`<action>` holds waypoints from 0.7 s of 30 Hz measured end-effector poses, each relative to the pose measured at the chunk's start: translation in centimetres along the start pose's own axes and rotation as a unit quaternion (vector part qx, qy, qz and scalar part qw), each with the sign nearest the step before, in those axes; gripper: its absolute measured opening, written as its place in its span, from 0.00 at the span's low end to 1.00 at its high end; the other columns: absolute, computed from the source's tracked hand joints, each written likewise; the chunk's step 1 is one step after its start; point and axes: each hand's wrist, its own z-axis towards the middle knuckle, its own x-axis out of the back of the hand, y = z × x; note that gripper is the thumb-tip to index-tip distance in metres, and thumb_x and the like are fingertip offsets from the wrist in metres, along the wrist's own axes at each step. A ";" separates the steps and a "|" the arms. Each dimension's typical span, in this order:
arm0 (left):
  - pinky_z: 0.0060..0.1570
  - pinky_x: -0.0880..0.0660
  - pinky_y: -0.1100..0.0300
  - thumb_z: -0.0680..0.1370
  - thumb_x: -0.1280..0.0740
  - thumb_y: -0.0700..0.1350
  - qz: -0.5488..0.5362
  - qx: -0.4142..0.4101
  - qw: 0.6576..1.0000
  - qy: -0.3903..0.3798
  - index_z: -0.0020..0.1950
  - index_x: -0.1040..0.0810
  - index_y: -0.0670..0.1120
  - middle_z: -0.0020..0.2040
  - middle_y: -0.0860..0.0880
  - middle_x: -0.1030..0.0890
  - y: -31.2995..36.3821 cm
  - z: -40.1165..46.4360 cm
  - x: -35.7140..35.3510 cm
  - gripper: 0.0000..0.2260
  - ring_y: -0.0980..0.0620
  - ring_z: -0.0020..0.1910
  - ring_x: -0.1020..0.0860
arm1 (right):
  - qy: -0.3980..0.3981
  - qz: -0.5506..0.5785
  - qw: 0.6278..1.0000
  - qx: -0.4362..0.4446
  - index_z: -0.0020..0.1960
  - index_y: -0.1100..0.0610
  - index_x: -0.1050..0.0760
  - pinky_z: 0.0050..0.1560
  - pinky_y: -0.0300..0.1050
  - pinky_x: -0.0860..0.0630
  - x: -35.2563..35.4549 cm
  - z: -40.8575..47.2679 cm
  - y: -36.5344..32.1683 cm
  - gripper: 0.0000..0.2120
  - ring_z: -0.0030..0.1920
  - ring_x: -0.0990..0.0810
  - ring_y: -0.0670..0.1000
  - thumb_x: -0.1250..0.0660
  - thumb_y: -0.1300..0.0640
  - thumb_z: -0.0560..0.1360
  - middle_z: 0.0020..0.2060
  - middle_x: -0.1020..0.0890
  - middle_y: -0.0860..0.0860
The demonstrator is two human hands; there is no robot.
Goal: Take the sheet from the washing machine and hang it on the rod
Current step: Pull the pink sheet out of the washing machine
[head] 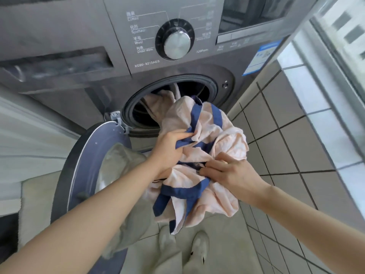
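**Sheet half out of the drum**

The left hand (169,149) grips a bunch of the sheet (207,165), fingers curled round pink cloth and a blue band; the right hand (231,173) pinches another fold lower down. Most of the sheet hangs bundled between the hands, in front of the washer (79,36), while a tail still runs back into the drum (173,99).

Risks, as I judge them: the trailing end could snag on the door seal or the hinge (116,117) if pulled sideways. The loose lower corner hangs near the floor (227,244) and the shoes (199,244), so it could drag or be stepped on. The open door (79,165) stands just beside the left arm.

Only sheet shows in the drum; its depths are dark.
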 end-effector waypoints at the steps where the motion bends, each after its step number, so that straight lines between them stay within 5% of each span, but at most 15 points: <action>1: 0.53 0.37 0.82 0.73 0.33 0.29 0.006 -0.017 1.000 0.003 0.60 0.20 0.42 0.58 0.54 0.22 0.6 -0.5 0.1 0.18 0.56 0.59 0.25 | 0.009 0.001 1.000 -0.009 0.53 0.49 0.22 0.26 0.44 0.28 0.5 -0.4 -0.2 0.13 0.39 0.23 0.52 0.40 0.64 0.76 0.42 0.20 0.44; 7: 0.55 0.31 0.73 0.73 0.35 0.42 0.038 -0.147 0.988 -0.005 0.54 0.16 0.43 0.53 0.49 0.18 6.0 -4.2 1.1 0.12 0.57 0.52 0.22 | 0.046 0.016 0.998 -0.034 0.54 0.49 0.21 0.27 0.41 0.29 4.9 -1.8 -2.1 0.12 0.43 0.23 0.52 0.36 0.62 0.75 0.46 0.20 0.44; 11: 0.55 0.28 0.67 0.72 0.33 0.36 0.053 -0.175 0.983 0.006 0.53 0.16 0.43 0.51 0.49 0.18 9.5 -6.6 2.9 0.13 0.56 0.51 0.22 | 0.067 0.013 0.997 -0.037 0.54 0.50 0.20 0.28 0.38 0.39 8.3 -2.4 -4.0 0.12 0.43 0.23 0.53 0.36 0.61 0.75 0.49 0.20 0.47; 16: 0.54 0.27 0.62 0.75 0.34 0.49 0.024 -0.171 0.985 -0.021 0.55 0.17 0.43 0.52 0.51 0.21 13.3 -10.1 5.9 0.14 0.53 0.52 0.22 | 0.093 0.039 0.990 -0.098 0.56 0.46 0.25 0.22 0.40 0.35 11.7 -2.4 -6.6 0.12 0.52 0.27 0.57 0.34 0.56 0.74 0.56 0.31 0.52; 18: 0.57 0.29 0.63 0.71 0.30 0.58 0.040 -0.162 0.984 -0.069 0.58 0.19 0.45 0.53 0.53 0.23 14.1 -11.4 7.5 0.22 0.54 0.55 0.25 | 0.105 0.026 0.988 -0.106 0.56 0.46 0.22 0.27 0.40 0.38 13.0 -1.9 -8.1 0.12 0.56 0.29 0.59 0.31 0.56 0.74 0.60 0.32 0.53; 21: 0.58 0.30 0.63 0.66 0.25 0.60 0.062 -0.176 0.975 -0.123 0.62 0.21 0.45 0.54 0.54 0.26 14.9 -13.4 10.0 0.29 0.54 0.57 0.27 | 0.108 -0.009 0.989 -0.104 0.52 0.47 0.19 0.40 0.39 0.43 14.9 -1.0 -11.0 0.14 0.62 0.32 0.57 0.41 0.57 0.78 0.68 0.33 0.57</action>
